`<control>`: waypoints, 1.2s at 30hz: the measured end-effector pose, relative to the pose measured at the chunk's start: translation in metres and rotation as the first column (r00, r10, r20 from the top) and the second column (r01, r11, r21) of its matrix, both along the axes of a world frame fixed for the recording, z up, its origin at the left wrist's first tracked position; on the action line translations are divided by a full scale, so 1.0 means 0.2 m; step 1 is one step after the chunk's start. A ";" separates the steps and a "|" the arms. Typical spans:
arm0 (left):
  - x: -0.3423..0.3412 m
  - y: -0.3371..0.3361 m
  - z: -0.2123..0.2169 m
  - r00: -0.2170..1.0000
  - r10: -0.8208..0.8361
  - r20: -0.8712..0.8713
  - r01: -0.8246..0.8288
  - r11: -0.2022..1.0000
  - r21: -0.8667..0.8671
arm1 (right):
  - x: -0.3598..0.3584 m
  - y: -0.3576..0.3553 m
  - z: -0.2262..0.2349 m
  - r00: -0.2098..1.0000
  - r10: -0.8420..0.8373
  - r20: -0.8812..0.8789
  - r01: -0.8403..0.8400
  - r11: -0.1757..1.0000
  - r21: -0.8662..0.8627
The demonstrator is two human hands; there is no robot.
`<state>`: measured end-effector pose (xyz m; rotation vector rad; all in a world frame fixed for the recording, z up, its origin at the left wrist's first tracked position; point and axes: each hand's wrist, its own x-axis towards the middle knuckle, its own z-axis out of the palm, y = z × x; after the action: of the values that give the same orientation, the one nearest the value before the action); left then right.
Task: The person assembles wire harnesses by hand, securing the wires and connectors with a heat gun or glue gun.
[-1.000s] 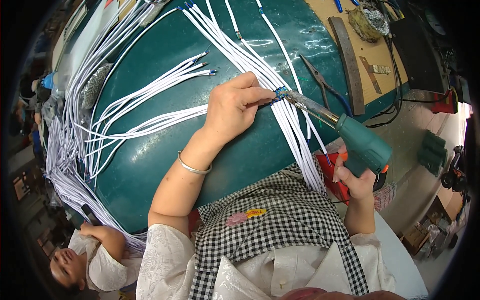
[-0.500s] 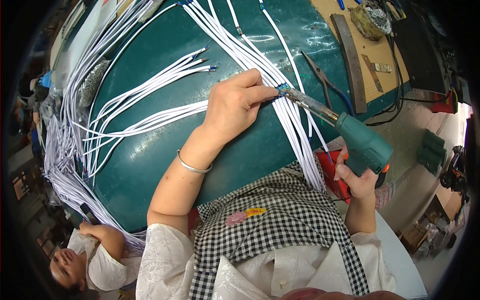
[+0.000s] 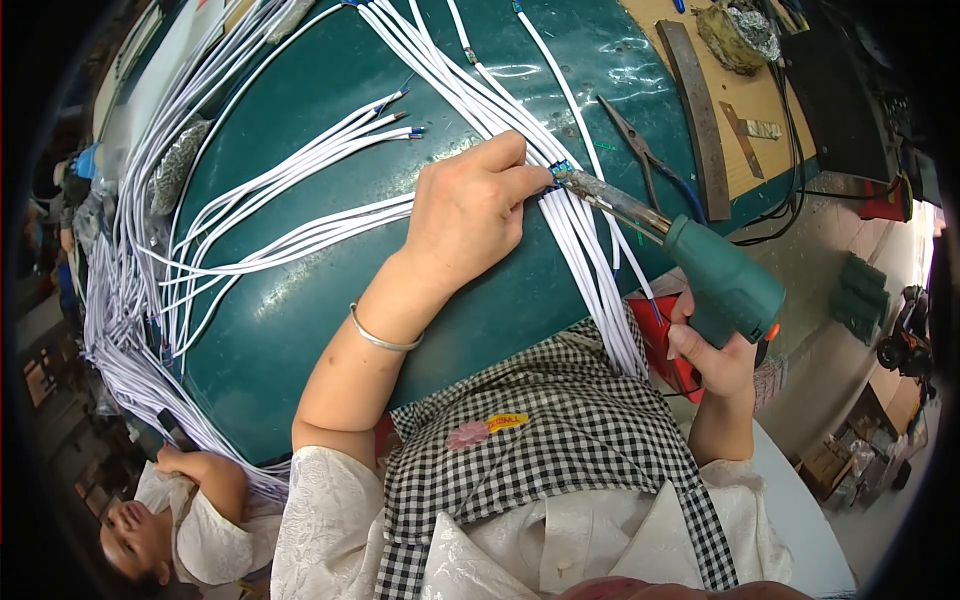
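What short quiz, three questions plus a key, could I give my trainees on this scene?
1. Which of the person's hands holds the green gun?

2. True or false: the pliers lie to the right of the left hand.

3. What is nearest the green gun's tip?
A) The apron
B) The blue wires
C) The pliers

Key:
1. The right hand
2. True
3. B
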<state>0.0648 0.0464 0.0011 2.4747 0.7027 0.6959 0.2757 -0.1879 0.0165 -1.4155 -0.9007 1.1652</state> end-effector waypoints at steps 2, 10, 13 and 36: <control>0.00 -0.01 0.01 1.000 0.006 -0.009 -0.005 1.000 0.012 | 0.00 0.01 0.02 0.999 -0.009 -0.042 0.008 1.000 -0.018; 0.01 -0.02 0.02 0.998 0.020 -0.059 -0.016 0.998 0.064 | 0.01 0.05 0.05 0.986 -0.092 -0.137 0.096 0.995 0.027; 0.01 -0.02 0.02 0.999 0.017 -0.042 -0.015 0.999 0.050 | 0.06 0.02 0.05 0.953 -0.160 -0.257 0.170 0.985 0.015; -0.10 0.07 0.10 0.998 0.054 -0.032 -0.056 0.995 -0.086 | 0.10 -0.03 0.07 0.942 -0.317 -0.107 0.330 0.932 0.149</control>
<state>0.0455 0.0594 0.0202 2.3992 0.7981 0.6361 0.2948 -0.1943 0.0314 -1.3122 -0.6588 0.8715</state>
